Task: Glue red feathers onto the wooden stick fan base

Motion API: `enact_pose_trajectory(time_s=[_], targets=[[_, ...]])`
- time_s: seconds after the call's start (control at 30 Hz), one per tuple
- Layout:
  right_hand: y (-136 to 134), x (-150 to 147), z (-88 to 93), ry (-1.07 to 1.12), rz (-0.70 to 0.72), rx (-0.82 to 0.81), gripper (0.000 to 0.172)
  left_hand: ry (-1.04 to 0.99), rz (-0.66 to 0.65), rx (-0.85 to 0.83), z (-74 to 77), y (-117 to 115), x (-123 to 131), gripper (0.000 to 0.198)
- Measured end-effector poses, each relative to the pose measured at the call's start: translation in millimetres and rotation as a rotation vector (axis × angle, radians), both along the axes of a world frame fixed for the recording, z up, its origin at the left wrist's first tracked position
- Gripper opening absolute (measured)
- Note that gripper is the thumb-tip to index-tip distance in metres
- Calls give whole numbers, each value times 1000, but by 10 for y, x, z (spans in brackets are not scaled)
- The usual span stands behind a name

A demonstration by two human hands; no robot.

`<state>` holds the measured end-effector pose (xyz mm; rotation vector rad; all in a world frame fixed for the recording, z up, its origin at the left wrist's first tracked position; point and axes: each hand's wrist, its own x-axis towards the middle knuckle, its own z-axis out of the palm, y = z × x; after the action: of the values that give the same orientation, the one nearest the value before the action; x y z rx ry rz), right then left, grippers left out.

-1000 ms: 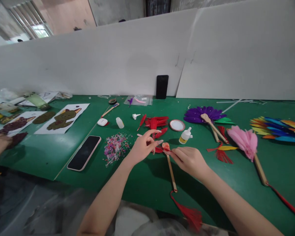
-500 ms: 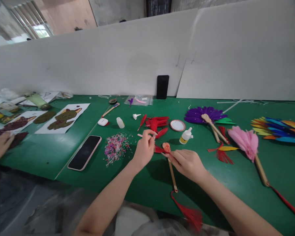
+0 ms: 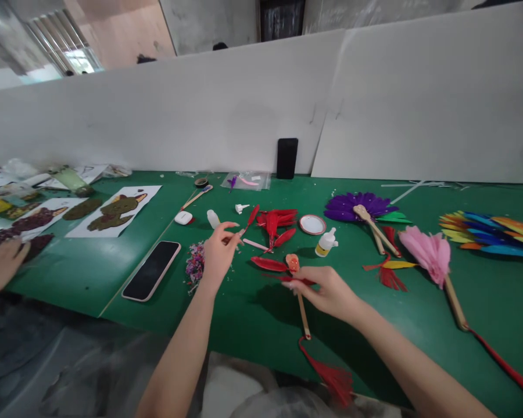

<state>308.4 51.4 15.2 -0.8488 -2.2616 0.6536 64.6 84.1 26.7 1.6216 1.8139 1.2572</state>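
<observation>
My left hand is closed, its fingertips pinched at the lower end of a red feather. My right hand grips another red feather, pointing left, just below the orange-red rounded head of a wooden handle. That head has a wet-looking shine. A wider red feather lies against its left side; I cannot tell if it is stuck on. The handle's stick runs down to a red tassel. Beyond my hands lies a pile of red feathers.
A glue bottle and a round white lid stand beyond my right hand. Colourful bits and a phone lie left. Feather fans, one purple and one pink, lie right. Another person's hand is far left.
My left hand has moved left, away from the handle's head, to the feather at the pile's left. My right hand has dropped slightly, and the wider feather beside the head now shows.
</observation>
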Motion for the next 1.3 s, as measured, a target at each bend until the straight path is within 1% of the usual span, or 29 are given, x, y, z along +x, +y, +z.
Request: enact_pose_trajectory(time_s=[0.07, 0.13, 0.2, 0.27, 0.37, 0.4, 0.47, 0.53, 0.6, 0.67, 0.73, 0.8, 0.83, 0.9, 0.97, 1.03, 1.07, 1.17, 1.23, 1.3], targets=[[-73, -77, -18, 28, 127, -185, 23, 129, 75, 15, -67, -43, -170, 26], [-165, -154, -89, 73, 204, -275, 17, 295, 128, 37, -147, -89, -336, 26], [-267, -198, -191, 132, 183, -341, 18, 478, 136, 87, -222, -131, -469, 22], [-365, -194, -285, 130, 164, -369, 19, 603, 134, 161, -277, -169, -539, 19], [-480, -125, -357, 165, 81, -422, 21, 671, 147, 238, -319, -238, -477, 23], [-512, -93, -363, 186, 46, -441, 22, 676, 139, 245, -328, -271, -411, 26], [-574, -24, -362, 225, -15, -476, 24, 677, 83, 232, -346, -371, -226, 29], [-644, 53, -354, 244, -67, -495, 27, 675, -20, 199, -370, -521, -9, 34], [-725, 139, -348, 246, -113, -496, 27, 695, -168, 136, -393, -715, 193, 39], [-812, 233, -345, 241, -157, -488, 29, 733, -365, 75, -404, -920, 345, 45], [-897, 331, -346, 244, -199, -481, 30, 776, -583, 48, -402, -1090, 445, 49], [-974, 429, -357, 262, -250, -479, 32, 817, -781, 52, -399, -1188, 518, 51], [-1006, 476, -368, 271, -278, -480, 33, 834, -853, 64, -404, -1203, 555, 51], [-1056, 560, -400, 287, -341, -486, 34, 859, -935, 101, -436, -1164, 650, 51], [-1083, 623, -437, 305, -400, -481, 35, 876, -949, 135, -496, -1043, 776, 50], [-1092, 657, -466, 324, -433, -467, 36, 880, -911, 151, -571, -867, 920, 50], [-1093, 662, -474, 332, -441, -463, 36, 885, -877, 145, -608, -770, 988, 50], [-1094, 643, -469, 349, -440, -472, 35, 888, -710, 113, -692, -512, 1137, 52], [-1095, 618, -456, 351, -434, -481, 35, 891, -607, 78, -721, -404, 1174, 53], [-1092, 594, -450, 342, -425, -485, 35, 894, -535, 51, -733, -354, 1170, 53]])
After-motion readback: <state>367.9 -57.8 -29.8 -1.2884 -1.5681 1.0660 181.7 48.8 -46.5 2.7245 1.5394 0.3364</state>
